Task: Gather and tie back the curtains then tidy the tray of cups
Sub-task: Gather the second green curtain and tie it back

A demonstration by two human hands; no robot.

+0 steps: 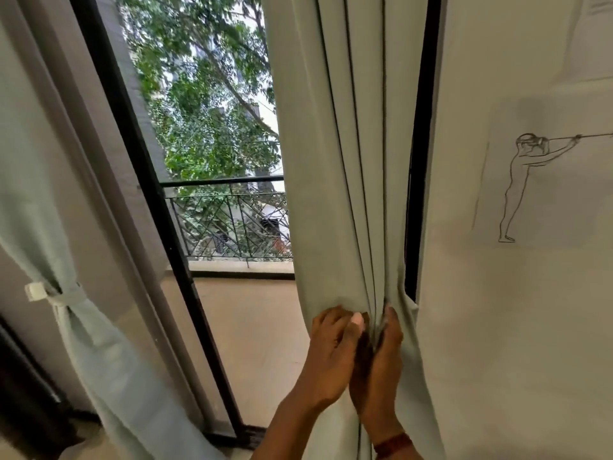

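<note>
The right curtain (335,167) is pale green and hangs in bunched folds beside the dark door frame. My left hand (331,353) clasps its folds from the left, fingers curled into the cloth. My right hand (381,363) presses the same bunch from the right, with a reddish band on its wrist. The left curtain (96,343) hangs gathered at the far left, held in by a matching tie-back (63,295) hooked to a white wall clip. The tray of cups is out of view.
A glass balcony door (212,327) with a black frame stands between the curtains; a metal railing (232,220) and trees lie beyond. On the right, a white wall (517,327) carries a line drawing of a figure (520,187).
</note>
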